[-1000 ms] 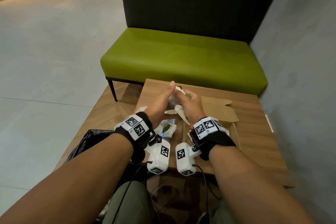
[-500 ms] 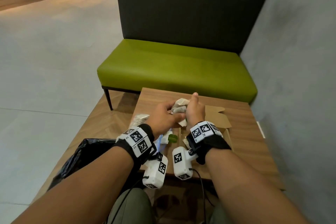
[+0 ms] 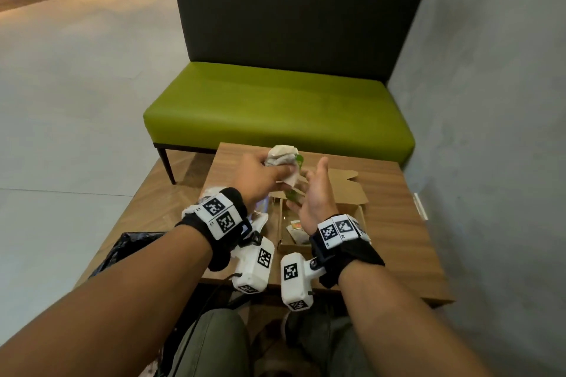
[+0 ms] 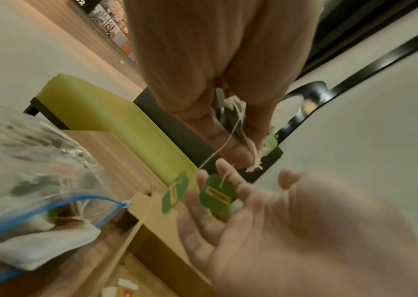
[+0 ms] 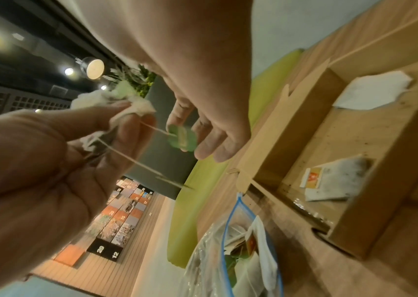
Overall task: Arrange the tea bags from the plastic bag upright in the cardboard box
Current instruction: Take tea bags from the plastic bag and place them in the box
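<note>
My left hand (image 3: 275,169) grips a crumpled bunch of white tea bags (image 3: 282,155) above the table. Strings hang from the bunch (image 4: 237,120) with two green tags at their ends. One green tag (image 4: 216,198) rests against the straight fingers of my right hand (image 3: 309,185), which is held open beside the bunch. The other green tag (image 4: 175,196) dangles free. Under the hands the cardboard box (image 5: 292,130) stands open, with two tea bags (image 5: 337,178) lying flat on its bottom. The clear plastic zip bag (image 5: 228,261), with more tea bags inside, lies to the left of the box.
The box (image 3: 346,190) and the plastic bag (image 3: 258,214) sit on a small wooden table (image 3: 398,239). A green bench (image 3: 275,113) stands behind it and a grey wall (image 3: 490,131) runs along the right. A black bag (image 3: 122,251) lies left of my knees.
Both hands held the bunch together before. My right hand has let go, opened and moved right, and my left hand alone holds the bunch higher.
</note>
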Action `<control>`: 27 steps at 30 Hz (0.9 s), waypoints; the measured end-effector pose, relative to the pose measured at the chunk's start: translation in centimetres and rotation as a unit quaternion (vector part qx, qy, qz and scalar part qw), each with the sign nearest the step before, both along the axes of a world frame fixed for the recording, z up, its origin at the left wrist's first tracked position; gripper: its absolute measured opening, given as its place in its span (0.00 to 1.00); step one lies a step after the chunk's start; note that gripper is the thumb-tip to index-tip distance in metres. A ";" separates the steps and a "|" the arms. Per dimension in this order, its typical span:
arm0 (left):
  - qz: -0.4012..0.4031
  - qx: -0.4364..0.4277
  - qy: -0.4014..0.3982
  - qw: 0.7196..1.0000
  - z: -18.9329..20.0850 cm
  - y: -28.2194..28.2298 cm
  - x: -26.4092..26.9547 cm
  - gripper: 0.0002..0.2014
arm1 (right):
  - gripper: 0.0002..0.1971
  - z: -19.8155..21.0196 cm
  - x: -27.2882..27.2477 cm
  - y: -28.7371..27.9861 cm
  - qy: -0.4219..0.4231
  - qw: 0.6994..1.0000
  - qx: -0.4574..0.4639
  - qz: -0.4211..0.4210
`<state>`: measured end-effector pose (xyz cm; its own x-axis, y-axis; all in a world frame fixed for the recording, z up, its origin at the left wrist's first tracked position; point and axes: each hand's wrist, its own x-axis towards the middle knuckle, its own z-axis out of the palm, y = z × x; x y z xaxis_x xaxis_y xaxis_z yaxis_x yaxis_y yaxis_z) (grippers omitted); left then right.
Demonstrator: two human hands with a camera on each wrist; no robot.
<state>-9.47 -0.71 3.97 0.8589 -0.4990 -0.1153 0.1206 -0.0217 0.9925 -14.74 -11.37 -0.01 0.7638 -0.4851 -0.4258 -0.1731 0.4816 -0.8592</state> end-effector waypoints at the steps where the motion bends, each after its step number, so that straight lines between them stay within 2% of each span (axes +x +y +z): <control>1: 0.008 -0.013 0.004 1.000 0.5 -0.4 -0.1 0.12 | 0.39 -0.4 -0.4 -0.3 0.004 1.000 0.011 -0.005; 5: 0.024 -0.057 0.037 0.997 2.1 -2.2 -1.0 0.10 | 0.39 -2.6 -1.7 -1.5 0.015 0.994 0.107 0.003; 8: 0.014 -0.068 0.056 0.996 2.7 -3.6 -1.8 0.10 | 0.42 -3.1 -2.1 -1.9 -0.024 0.979 0.202 0.020; 11: -0.002 -0.038 0.044 0.998 2.4 -4.5 -2.5 0.11 | 0.42 -2.7 -2.2 -1.8 -0.071 0.955 0.287 0.019; 13: -0.017 0.026 -0.015 0.999 1.5 -4.7 -3.0 0.07 | 0.40 -2.3 -2.4 -2.0 -0.098 0.945 0.312 0.004; 15: -0.024 0.122 -0.111 0.986 0.5 -4.7 -3.3 0.04 | 0.39 -2.1 -2.8 -2.7 -0.122 0.939 0.323 0.010; 18: -0.076 0.232 -0.207 0.948 -0.8 -4.5 -3.0 0.05 | 0.40 -2.2 -3.5 -3.9 -0.139 0.936 0.320 0.046; 19: -0.103 0.272 -0.263 0.920 -1.0 -4.4 -2.9 0.03 | 0.40 -2.3 -3.7 -4.2 -0.138 0.938 0.311 0.061; 20: -0.121 0.323 -0.334 0.877 -1.3 -4.3 -2.7 0.03 | 0.41 -2.3 -3.8 -4.4 -0.132 0.943 0.296 0.078; 22: -0.134 0.423 -0.455 0.772 -1.8 -4.1 -2.7 0.10 | 0.41 -2.2 -3.9 -4.8 -0.113 0.954 0.259 0.102; 23: -0.138 0.458 -0.492 0.727 -2.1 -4.1 -2.9 0.16 | 0.37 -2.1 -3.8 -4.9 -0.106 0.959 0.238 0.109; 24: -0.147 0.472 -0.512 0.703 -2.5 -4.2 -3.0 0.22 | 0.29 -2.1 -3.7 -5.1 -0.098 0.965 0.219 0.108; 25: -0.165 0.471 -0.514 0.698 -2.6 -4.3 -2.9 0.28 | 0.19 -1.9 -3.6 -5.4 -0.090 0.969 0.205 0.102; 26: -0.184 0.457 -0.493 0.717 -2.7 -4.2 -2.8 0.35 | 0.11 -1.8 -3.7 -5.7 -0.082 0.972 0.201 0.095; 27: -0.200 0.432 -0.445 0.759 -2.8 -4.2 -2.4 0.42 | 0.07 -1.7 -3.8 -6.1 -0.070 0.974 0.199 0.082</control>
<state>-11.91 -4.95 1.12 0.5880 -0.8088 -0.0098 -0.7769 -0.5680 0.2716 -18.56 -17.48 -1.69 0.8812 -0.1697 -0.4412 -0.1698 0.7574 -0.6304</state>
